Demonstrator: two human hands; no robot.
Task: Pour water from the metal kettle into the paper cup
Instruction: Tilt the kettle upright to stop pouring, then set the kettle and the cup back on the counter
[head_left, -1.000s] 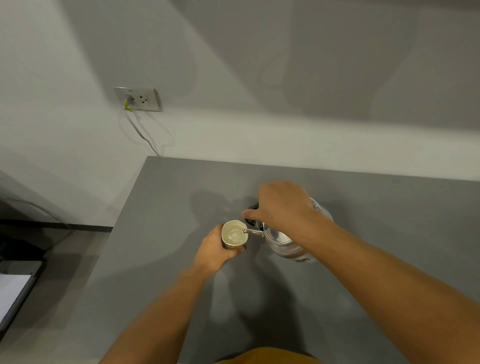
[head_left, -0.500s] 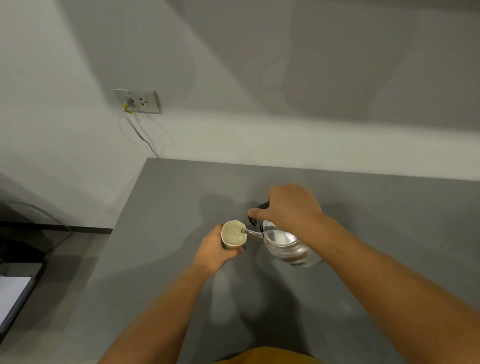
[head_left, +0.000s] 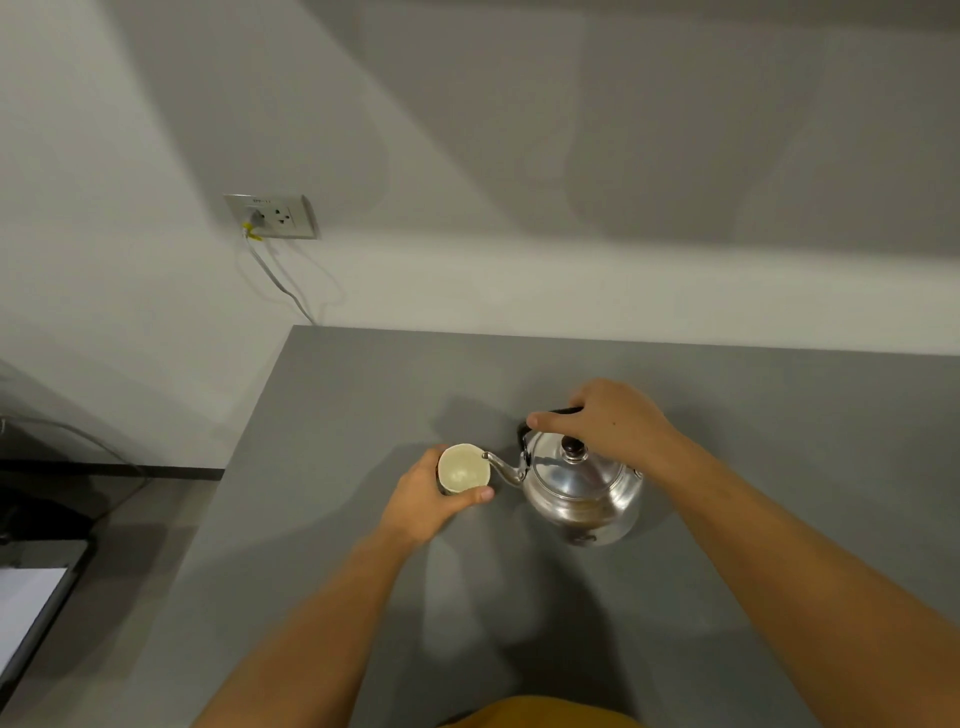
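A shiny metal kettle (head_left: 576, 486) with a black lid knob stands nearly upright on the grey table (head_left: 779, 441). My right hand (head_left: 608, 415) grips its black handle from above. The thin spout tip reaches just to the right rim of the paper cup (head_left: 464, 467). The cup is pale inside and holds water. My left hand (head_left: 426, 493) wraps around the cup from the near left, thumb on its front side. No stream shows at the spout.
The table's left edge runs diagonally beside my left arm, with a drop to the floor. A wall socket (head_left: 272, 215) with a plugged cable sits on the wall at the back left. A dark device (head_left: 36, 597) lies at the far left.
The kettle has swung back from a tilt over the cup to nearly upright and moved a little right. The cup and my left hand stayed put.
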